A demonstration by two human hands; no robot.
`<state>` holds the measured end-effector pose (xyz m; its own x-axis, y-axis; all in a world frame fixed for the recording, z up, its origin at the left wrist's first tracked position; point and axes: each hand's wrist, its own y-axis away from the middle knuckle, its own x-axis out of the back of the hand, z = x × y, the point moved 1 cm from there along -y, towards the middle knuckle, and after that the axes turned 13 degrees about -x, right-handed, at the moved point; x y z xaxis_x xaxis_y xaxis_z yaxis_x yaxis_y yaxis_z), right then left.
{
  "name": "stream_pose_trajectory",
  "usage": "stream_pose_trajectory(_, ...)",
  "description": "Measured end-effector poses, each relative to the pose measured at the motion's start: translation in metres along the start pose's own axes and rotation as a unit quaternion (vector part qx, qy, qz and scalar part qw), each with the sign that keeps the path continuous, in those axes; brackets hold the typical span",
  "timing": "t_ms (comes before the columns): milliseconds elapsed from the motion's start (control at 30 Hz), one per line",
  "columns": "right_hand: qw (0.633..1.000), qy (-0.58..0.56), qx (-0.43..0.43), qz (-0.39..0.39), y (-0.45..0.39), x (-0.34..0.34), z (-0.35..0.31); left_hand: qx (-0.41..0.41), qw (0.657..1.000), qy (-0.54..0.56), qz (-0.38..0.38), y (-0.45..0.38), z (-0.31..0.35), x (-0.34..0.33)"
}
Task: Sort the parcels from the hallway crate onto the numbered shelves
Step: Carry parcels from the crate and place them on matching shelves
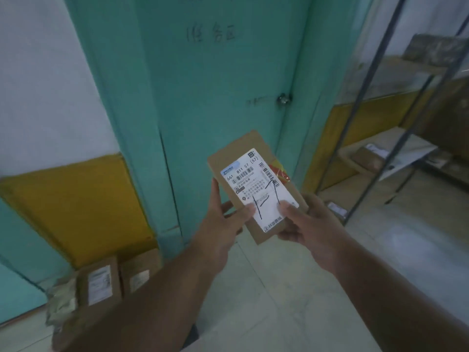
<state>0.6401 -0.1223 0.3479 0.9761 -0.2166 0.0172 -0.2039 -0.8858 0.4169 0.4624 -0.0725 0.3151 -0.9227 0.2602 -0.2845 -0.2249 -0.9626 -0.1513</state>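
A flat brown cardboard parcel (250, 153) is held up in front of a teal door, tilted, label facing me. Its white shipping label carries barcodes and a large handwritten mark in black pen, with a red and yellow sticker at the right edge. My left hand (223, 224) grips the parcel's lower left edge, thumb on the label. My right hand (307, 224) holds the lower right corner, thumb pressed on the label. A metal shelf rack (403, 146) stands at the right with a few parcels on its boards.
The teal door (215, 85) with a round knob (283, 99) is straight ahead. Several brown boxes (101, 280) sit on the floor at lower left against the yellow and white wall. Pale floor tiles stretch toward the rack on the right.
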Motion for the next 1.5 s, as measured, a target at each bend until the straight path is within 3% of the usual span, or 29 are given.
stream_pose_trajectory(100,0.999,-0.015,-0.002,0.035,-0.003,0.053,-0.001,0.037,0.997,0.019,-0.064,-0.007,-0.022,-0.064)
stream_pose_trajectory(267,0.99,0.107,-0.005,0.097,-0.026,0.142,-0.017,0.049,0.993,0.039,-0.102,-0.052,-0.051,-0.135)
stream_pose_trajectory(433,0.987,0.078,0.01,0.141,-0.054,0.222,-0.055,0.062,0.981,0.033,-0.182,-0.108,-0.085,-0.207)
stream_pose_trajectory(700,0.948,0.067,0.048,0.307,-0.056,0.386,-0.118,0.084,0.928,0.034,-0.362,-0.183,-0.125,-0.365)
stream_pose_trajectory(900,0.911,0.031,0.034,0.411,-0.048,0.511,-0.081,0.114,0.89,0.014,-0.44,-0.199,-0.186,-0.494)
stream_pose_trajectory(1200,0.901,0.033,0.019,0.432,-0.09,0.704,-0.067,0.106,0.89,-0.019,-0.444,-0.224,-0.258,-0.665)
stream_pose_trajectory(1500,0.916,0.038,0.012,0.399,-0.216,0.84,-0.095,0.063,0.897,-0.098,-0.427,-0.334,-0.326,-0.772)
